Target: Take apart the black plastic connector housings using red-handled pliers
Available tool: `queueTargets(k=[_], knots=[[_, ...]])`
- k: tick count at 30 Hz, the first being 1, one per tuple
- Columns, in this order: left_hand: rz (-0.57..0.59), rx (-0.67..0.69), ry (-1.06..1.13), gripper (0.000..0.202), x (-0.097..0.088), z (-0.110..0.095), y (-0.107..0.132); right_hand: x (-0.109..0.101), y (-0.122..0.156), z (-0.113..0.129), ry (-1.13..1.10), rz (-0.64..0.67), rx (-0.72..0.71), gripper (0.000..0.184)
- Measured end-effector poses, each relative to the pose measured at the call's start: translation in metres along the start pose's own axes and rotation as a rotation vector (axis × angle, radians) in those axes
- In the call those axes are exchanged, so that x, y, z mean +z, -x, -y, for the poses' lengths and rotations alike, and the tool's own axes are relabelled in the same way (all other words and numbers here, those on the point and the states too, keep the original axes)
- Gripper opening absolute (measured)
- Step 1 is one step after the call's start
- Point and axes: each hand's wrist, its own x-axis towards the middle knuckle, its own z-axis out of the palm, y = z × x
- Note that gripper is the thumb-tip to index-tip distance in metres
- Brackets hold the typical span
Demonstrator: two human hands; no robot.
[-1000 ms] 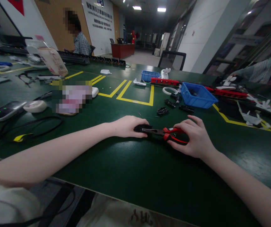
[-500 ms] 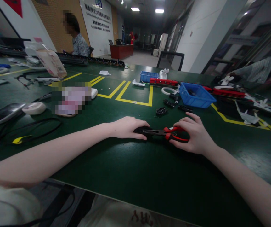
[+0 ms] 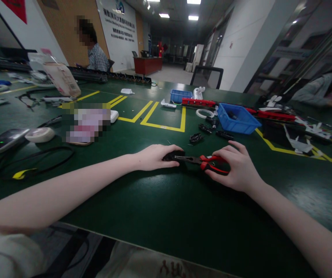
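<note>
My left hand (image 3: 155, 156) rests on the green table (image 3: 166, 216), fingers curled around a small black part (image 3: 172, 156). My right hand (image 3: 237, 167) grips the red handles of a pair of pliers (image 3: 204, 162). The pliers' dark jaws point left and meet the black part beside my left fingertips. Both forearms lie across the table's near edge.
Small black parts (image 3: 196, 137) lie just beyond the hands. A blue bin (image 3: 236, 118), a smaller blue bin (image 3: 181, 95), red strips (image 3: 198, 102) and white pieces sit farther back. At left are a black cable (image 3: 32, 160), a white disc (image 3: 40, 134) and a phone (image 3: 2, 139). A person (image 3: 94, 50) sits at the far left.
The hands and pliers stay almost in place. The view has tilted up slightly, so things on the table sit a little lower and nearer.
</note>
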Motion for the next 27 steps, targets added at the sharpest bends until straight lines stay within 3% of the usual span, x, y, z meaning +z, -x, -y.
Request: queueTargets(k=[9,15,18,22,27], knots=[[-0.076,-0.025,0.291,0.053,0.002,-0.005,0.003,-0.006,-0.001,0.010,0.093,-0.038,0.026,0.032],[0.080,-0.072,0.536,0.068,-0.008,-0.008,0.006,-0.008,0.001,0.002,0.091,-0.020,-0.006,0.034],[0.137,-0.059,0.602,0.065,-0.012,-0.009,0.006,-0.009,0.003,-0.002,0.079,-0.018,-0.020,0.034],[0.174,-0.073,0.653,0.062,-0.013,-0.009,0.006,-0.009,0.004,-0.003,0.062,-0.017,-0.053,0.036],[0.191,-0.069,0.645,0.083,-0.014,-0.009,0.006,-0.007,0.005,-0.003,0.032,0.000,-0.071,0.038]])
